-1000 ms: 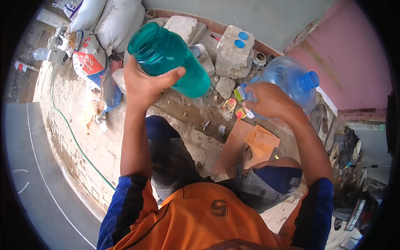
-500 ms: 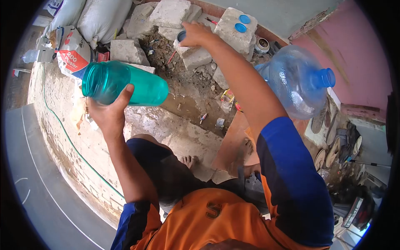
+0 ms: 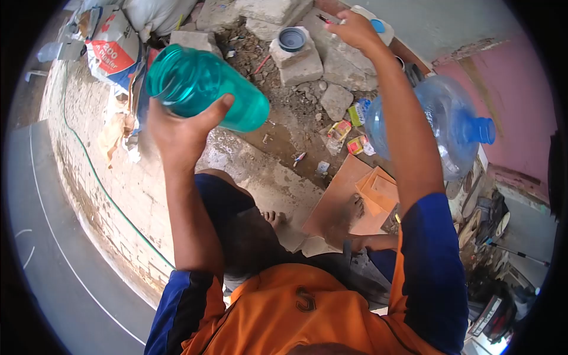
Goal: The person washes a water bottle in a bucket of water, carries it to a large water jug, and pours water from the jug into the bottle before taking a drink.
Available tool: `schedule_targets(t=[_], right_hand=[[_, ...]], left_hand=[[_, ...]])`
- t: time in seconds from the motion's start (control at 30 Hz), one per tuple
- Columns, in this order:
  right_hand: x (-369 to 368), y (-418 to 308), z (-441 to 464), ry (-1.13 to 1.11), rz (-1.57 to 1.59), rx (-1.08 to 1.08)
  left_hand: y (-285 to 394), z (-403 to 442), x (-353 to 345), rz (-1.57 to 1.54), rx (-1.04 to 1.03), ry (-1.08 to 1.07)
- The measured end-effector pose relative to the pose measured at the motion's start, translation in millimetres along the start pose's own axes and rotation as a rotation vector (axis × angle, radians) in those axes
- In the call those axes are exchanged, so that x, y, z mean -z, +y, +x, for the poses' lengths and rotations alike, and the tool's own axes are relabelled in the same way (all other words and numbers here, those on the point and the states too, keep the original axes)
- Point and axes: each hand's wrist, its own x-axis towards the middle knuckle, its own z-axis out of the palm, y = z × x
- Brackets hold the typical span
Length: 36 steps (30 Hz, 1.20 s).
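Observation:
A translucent teal plastic bottle [image 3: 207,83] lies tilted in my left hand [image 3: 180,133], its wide uncapped mouth facing left. The thumb presses along its near side; the other fingers are mostly hidden behind it. Beyond it, a grey screw lid [image 3: 291,39] rests on a small pale block. My right hand [image 3: 360,32] is stretched out over the block farther right, thumb and fingers apart, with nothing visible in them. Just past it sits a blue cap [image 3: 377,25]; the hand covers part of this block. Under my right forearm stands a large clear blue water jug [image 3: 452,127], its neck uncovered.
Broken blocks [image 3: 337,65] and rubble line the wall. A plaster bag [image 3: 115,47] and white sacks [image 3: 157,15] stand at the back left. Wrappers [image 3: 337,131] and a brown board [image 3: 337,189] lie on the ground. A green hose [image 3: 97,192] runs along the left.
My right hand has left the grey lid on the small block and moved right toward the blue caps. The teal bottle, still in my left hand, appears slightly farther right and more tilted.

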Motion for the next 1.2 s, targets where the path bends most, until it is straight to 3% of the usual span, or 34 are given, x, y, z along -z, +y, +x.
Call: schedule_targets(t=[0.03, 0.17, 0.23, 0.3, 0.37, 0.5, 0.57, 0.63, 0.7, 0.73, 0.8, 0.87, 0.93, 1.03, 1.2], right_hand=[[27, -13, -18, -0.081, -0.108, -0.015], [117, -36, -71, -0.143, 0.081, -0.03], [160, -37, -92, 0.021, 0.055, 0.168], [206, -94, -135, 0.101, 0.096, -0.023], [232, -113, -158, 0.24, 0.074, 0.108], [261, -99, -148, 0.371, 0.094, 0.134], [243, -99, -131, 0.359, 0.111, 0.039], [211, -84, -108, 0.267, -0.094, 0.098], [165, -20, -42, 0.204, -0.483, 0.164], [138, -15, -35, 0.182, -0.443, -0.001], [86, 48, 11, 0.105, -0.595, -0.097], [70, 36, -12, 0.1, -0.501, -0.149], [42, 70, 9, -0.061, -0.739, -0.203], [25, 80, 2, 0.058, -0.634, -0.139], [23, 79, 12, -0.058, -0.68, -0.251]], left_hand=[[-6, 2, -3, -0.007, -0.014, 0.006], [-9, 9, -8, -0.011, -0.034, -0.043], [-10, 10, -13, -0.01, -0.017, -0.067], [-10, 12, -18, -0.03, -0.028, -0.085], [-6, 11, -26, -0.021, -0.013, -0.071], [-2, 11, -35, -0.039, -0.025, -0.064], [-4, 11, -34, -0.078, 0.0, -0.079], [-2, 11, -36, -0.044, -0.007, -0.06], [1, 7, -38, -0.03, -0.031, -0.023], [0, 6, -37, 0.013, -0.003, -0.003], [0, 1, -34, 0.001, -0.028, -0.004], [-1, -5, -32, -0.026, -0.075, 0.017], [-4, -9, -20, 0.007, -0.016, -0.034], [-2, -16, -10, 0.026, -0.011, -0.035], [0, -20, 4, 0.052, -0.001, 0.004]])
